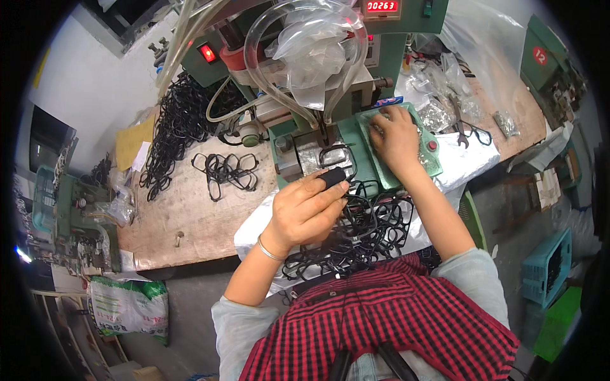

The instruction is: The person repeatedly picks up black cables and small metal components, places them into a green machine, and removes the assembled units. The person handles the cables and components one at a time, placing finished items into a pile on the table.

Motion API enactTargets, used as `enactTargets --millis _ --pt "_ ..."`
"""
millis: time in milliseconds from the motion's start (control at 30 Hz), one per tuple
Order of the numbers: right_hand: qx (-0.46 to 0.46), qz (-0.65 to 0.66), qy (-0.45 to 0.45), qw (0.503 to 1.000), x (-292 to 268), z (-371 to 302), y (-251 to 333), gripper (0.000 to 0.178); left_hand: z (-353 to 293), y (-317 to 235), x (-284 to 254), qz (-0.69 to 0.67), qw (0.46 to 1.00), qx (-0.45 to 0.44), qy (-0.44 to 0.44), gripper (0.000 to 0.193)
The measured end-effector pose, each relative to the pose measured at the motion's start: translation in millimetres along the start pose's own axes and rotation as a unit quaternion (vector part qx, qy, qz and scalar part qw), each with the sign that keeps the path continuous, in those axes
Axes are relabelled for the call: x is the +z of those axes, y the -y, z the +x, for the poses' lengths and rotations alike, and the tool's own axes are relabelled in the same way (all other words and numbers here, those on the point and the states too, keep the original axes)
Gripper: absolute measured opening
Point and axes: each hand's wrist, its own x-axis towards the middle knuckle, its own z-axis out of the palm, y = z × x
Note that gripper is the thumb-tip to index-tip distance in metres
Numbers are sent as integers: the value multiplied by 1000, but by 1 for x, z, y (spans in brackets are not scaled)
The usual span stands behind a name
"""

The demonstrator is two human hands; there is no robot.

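Observation:
My left hand (304, 214) is closed, its fingers pinching a black eyeglass frame (337, 150) beneath the tip of the green bench machine (327, 134). A black sleeve (332, 178) covers a fingertip of that hand, and a metal bracelet circles the wrist. My right hand (397, 141) reaches over a green tray (385, 174), fingers curled down at its far part; whatever they pinch is too small to make out. More black eyeglass frames (365, 232) lie heaped on silvery sheeting between my forearms, close to my lap.
Left of the machine are a few frames (225, 173) and a big tangled pile of frames (170, 136) on the wooden table (181, 219). To the right lie a wrench (462, 130) and bags of small parts (438, 114). A blue crate (546, 267) stands on the floor.

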Motion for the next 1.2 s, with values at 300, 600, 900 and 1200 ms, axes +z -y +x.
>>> enactTargets --millis 300,600,900,1200 --pt "253 324 -68 909 -39 -55 -25 12 -101 -30 -68 236 917 -287 -142 32" --pt "327 531 -109 775 0 -29 -11 18 -125 68 -107 273 823 -489 -101 13" --pt "272 318 -47 907 -36 -46 -16 14 -191 141 -68 455 680 -574 -35 26" --pt "125 457 64 878 -88 1 59 26 -137 105 -45 -3 745 -637 -198 34"
